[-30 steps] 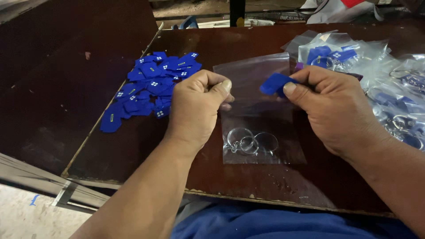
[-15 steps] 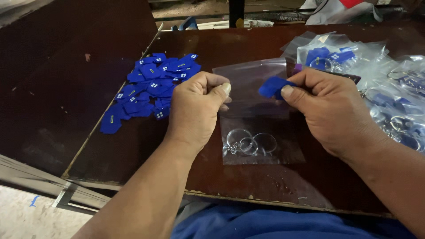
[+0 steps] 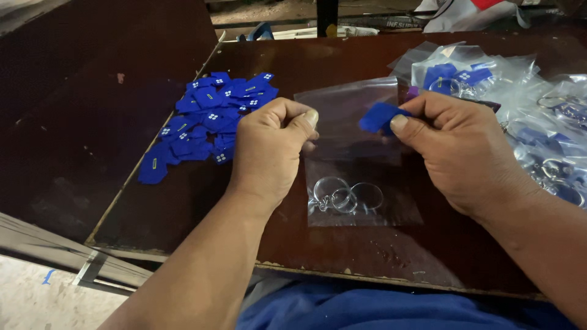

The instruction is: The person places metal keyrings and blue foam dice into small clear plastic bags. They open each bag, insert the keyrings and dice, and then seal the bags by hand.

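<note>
- Left hand (image 3: 269, 150) clenched on the left edge of the clear plastic bag (image 3: 354, 153), pinching its mouth just under the thumb.
- Right hand (image 3: 458, 153) gripping a small blue tag (image 3: 378, 116) between thumb and fingers, right at the bag's upper right side, touching or just over the film.
- Bag lying flat on the dark brown table (image 3: 342, 61), between both hands; clear rings (image 3: 348, 197) resting together at its bottom end.
- Loose pile of blue tags (image 3: 208, 119) off to the left, well apart from the bag.
- Heap of filled bags (image 3: 520, 98) to the right, close behind the right wrist.
- Best handling, by the look of it: keep the left pinch firm and lift the top layer so the mouth gapes.
- Lead in with a corner of the tag, flat side parallel to the film, to avoid snagging.
- Push deep enough to drop beside the rings, not hang at the lip.
- Cannot tell whether the mouth is actually parted yet; film too clear to read.
</note>
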